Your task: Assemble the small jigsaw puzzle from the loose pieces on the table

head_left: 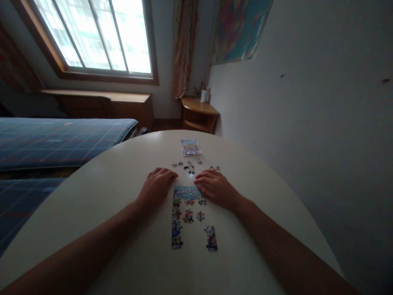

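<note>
A partly assembled jigsaw puzzle (pixel 176 217) lies on the white table, with a blue lettered strip along its top and a column of joined pieces down its left side. My left hand (pixel 157 185) rests palm down just left of the top strip, its fingers loosely stretched and nothing visible in them. Over the strip's top right corner lies my right hand (pixel 217 187), fingers apart, hiding that corner. Inside the outline sit loose puzzle pieces (pixel 188 216), and a joined right-hand section (pixel 211 238) lies apart at the lower right.
Beyond my hands are several scattered pieces (pixel 190 168) and a small picture sheet or packet (pixel 190 147). The round table (pixel 251 205) curves close to the wall on the right. A plaid mattress (pixel 61 139) stands at the left, and a wooden corner cabinet (pixel 199 107) behind.
</note>
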`<state>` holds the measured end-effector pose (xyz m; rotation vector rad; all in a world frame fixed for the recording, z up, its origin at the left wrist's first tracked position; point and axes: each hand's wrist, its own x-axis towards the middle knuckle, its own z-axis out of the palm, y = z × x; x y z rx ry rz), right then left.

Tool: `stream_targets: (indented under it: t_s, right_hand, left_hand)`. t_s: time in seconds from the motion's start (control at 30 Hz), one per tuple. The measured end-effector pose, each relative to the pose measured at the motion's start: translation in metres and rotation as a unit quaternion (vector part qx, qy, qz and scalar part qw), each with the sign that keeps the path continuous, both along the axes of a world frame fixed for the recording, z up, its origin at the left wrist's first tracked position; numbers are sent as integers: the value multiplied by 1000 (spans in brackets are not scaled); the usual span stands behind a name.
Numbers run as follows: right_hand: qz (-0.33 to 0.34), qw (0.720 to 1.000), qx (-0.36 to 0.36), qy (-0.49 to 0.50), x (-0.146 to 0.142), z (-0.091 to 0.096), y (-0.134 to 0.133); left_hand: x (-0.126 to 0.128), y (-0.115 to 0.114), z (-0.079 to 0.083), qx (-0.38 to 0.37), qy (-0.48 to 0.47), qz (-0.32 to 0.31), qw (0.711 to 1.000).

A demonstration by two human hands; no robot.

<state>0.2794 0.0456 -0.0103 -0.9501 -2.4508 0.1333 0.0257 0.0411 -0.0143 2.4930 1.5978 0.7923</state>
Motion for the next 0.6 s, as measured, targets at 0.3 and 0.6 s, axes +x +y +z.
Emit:
stream_targets:
  t_s: [0.3,0.6]
  right_hand:
    - [6,1000,-1,2,0,1,-1]
    - [7,1000,-3,5,0,3,-1]
  left_hand:
    - [-1,1,-3,-1,3,10,1000]
    - [2,0,-3,0,12,1,1000]
